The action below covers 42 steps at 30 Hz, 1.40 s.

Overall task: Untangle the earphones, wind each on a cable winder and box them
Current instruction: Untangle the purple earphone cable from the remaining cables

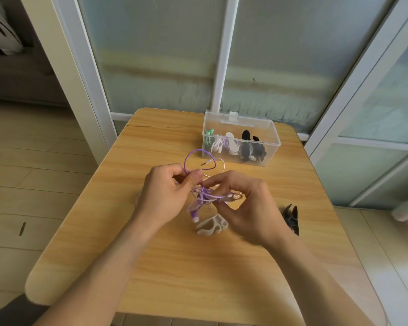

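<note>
A tangle of purple earphones (pixel 204 195) hangs between my hands above the middle of the wooden table (pixel 151 267). My left hand (pixel 167 192) pinches the purple cable, whose loop and jack rise behind it. My right hand (pixel 247 203) grips the other side of the knot, where a pale white cable (pixel 222 164) is mixed in. One purple earbud (pixel 194 217) dangles below. A white cable winder (pixel 213 225) lies on the table under my hands. A black cable winder (pixel 291 218) lies to the right, partly hidden by my right wrist.
A clear plastic box (pixel 266 124), open, stands at the back right of the table and holds several wound earphones in green, white, purple and black. Frosted glass panels with white frames rise just behind the table. Floor lies to the left.
</note>
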### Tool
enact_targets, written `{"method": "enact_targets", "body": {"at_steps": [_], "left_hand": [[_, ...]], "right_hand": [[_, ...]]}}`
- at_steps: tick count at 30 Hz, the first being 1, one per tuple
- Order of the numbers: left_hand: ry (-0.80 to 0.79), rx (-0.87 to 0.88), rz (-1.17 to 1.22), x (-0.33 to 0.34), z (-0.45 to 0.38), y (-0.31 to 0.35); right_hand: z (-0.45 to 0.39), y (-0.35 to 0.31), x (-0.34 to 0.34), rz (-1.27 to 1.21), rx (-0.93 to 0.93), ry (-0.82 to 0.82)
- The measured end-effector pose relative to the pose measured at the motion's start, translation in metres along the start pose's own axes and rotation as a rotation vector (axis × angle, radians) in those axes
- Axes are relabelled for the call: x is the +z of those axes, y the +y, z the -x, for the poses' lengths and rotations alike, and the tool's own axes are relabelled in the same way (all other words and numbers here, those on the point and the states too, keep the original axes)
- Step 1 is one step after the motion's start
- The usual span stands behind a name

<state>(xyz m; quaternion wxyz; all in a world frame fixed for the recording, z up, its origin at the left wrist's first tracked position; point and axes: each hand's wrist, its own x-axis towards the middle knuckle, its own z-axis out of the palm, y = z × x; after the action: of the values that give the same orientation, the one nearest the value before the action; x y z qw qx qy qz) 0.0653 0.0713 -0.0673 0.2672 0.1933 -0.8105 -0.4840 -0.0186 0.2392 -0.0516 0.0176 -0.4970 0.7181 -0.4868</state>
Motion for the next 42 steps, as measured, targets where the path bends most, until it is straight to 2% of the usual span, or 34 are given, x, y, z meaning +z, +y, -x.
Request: {"method": "enact_targets", "body": {"at_steps": [3, 6, 10, 16, 21, 29, 33, 35, 38, 40, 42], "left_hand": [[-0.031, 0.041, 0.085, 0.001, 0.002, 0.006], [-0.044, 0.090, 0.167, 0.004, 0.006, 0.014], [-0.014, 0.083, 0.122, 0.004, 0.006, 0.013], [0.052, -0.032, 0.194, 0.010, 0.009, 0.016], [0.044, -0.074, 0.250, 0.009, 0.011, 0.020], [0.058, -0.178, 0.272, 0.006, 0.007, 0.016], [0.118, -0.295, 0.440, 0.001, -0.001, 0.013], [0.159, -0.332, 0.491, -0.007, -0.007, 0.011], [0.227, -0.322, 0.533, -0.025, -0.015, 0.006], [0.280, -0.316, 0.469, -0.040, -0.020, 0.001], [0.317, -0.321, 0.309, -0.053, -0.024, -0.007]], "right_hand": [[0.000, 0.003, 0.001, 0.032, -0.052, -0.024], [0.001, -0.001, -0.001, 0.005, 0.020, -0.062], [0.002, -0.004, -0.005, -0.107, 0.101, -0.132], [0.001, -0.003, 0.000, -0.181, 0.271, -0.046], [0.000, 0.000, -0.001, -0.252, 0.296, -0.029], [0.001, 0.003, 0.000, -0.120, 0.223, -0.109], [0.004, 0.007, -0.001, 0.106, 0.162, -0.238], [0.006, 0.008, 0.001, 0.140, 0.156, -0.197], [0.004, 0.009, -0.002, 0.215, 0.149, -0.014], [0.000, 0.013, -0.010, 0.196, 0.195, 0.116], [-0.003, 0.017, -0.019, 0.195, 0.233, 0.215]]}}
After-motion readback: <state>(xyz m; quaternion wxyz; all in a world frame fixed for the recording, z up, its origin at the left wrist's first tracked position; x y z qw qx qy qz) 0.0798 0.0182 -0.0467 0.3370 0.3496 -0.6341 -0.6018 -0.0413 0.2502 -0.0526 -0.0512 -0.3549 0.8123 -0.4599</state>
